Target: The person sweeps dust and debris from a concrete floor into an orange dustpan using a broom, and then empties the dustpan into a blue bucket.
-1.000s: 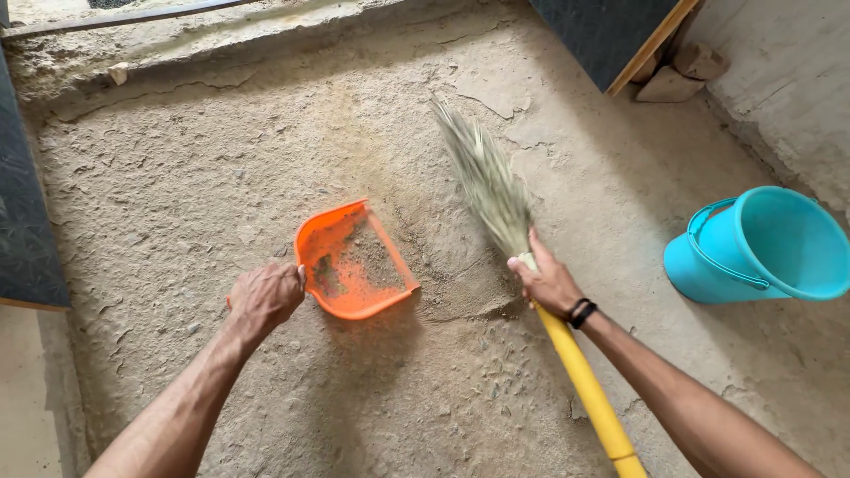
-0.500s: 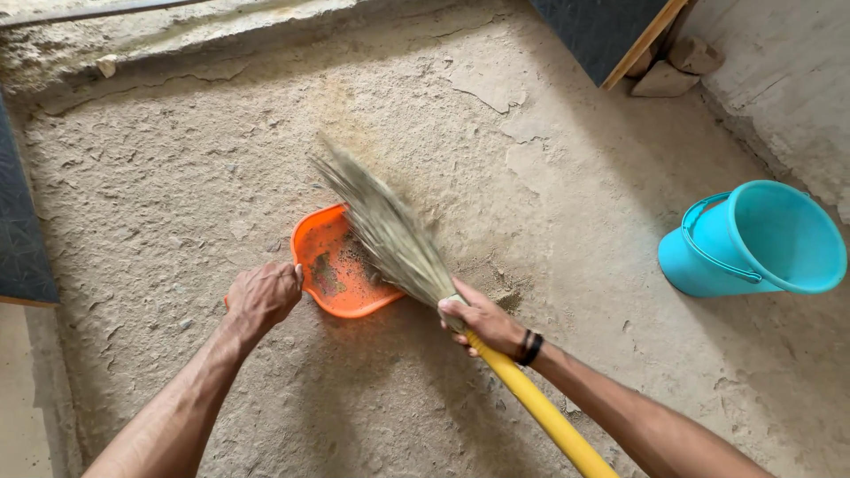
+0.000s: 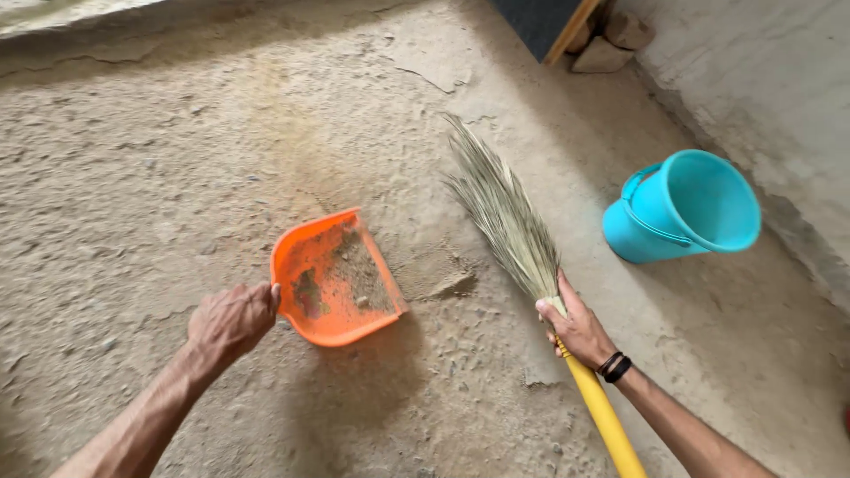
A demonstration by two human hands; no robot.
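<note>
Hands: my left hand (image 3: 232, 319) clenched on orange dustpan (image 3: 335, 276), mouth facing right | my right hand (image 3: 575, 329) gripping broom (image 3: 509, 217), long axis diagonal, bristles pointing up-left on floor (image 3: 177, 177).

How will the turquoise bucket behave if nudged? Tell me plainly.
The turquoise bucket looks like thin plastic and empty, so probably light and quick to slide. It already sits tilted, so a push would likely tip or roll it.

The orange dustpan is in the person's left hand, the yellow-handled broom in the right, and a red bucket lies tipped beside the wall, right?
Almost: the bucket is turquoise, not red, as the head view shows. The left hand does hold the orange dustpan, the right hand the yellow-handled broom.
</note>
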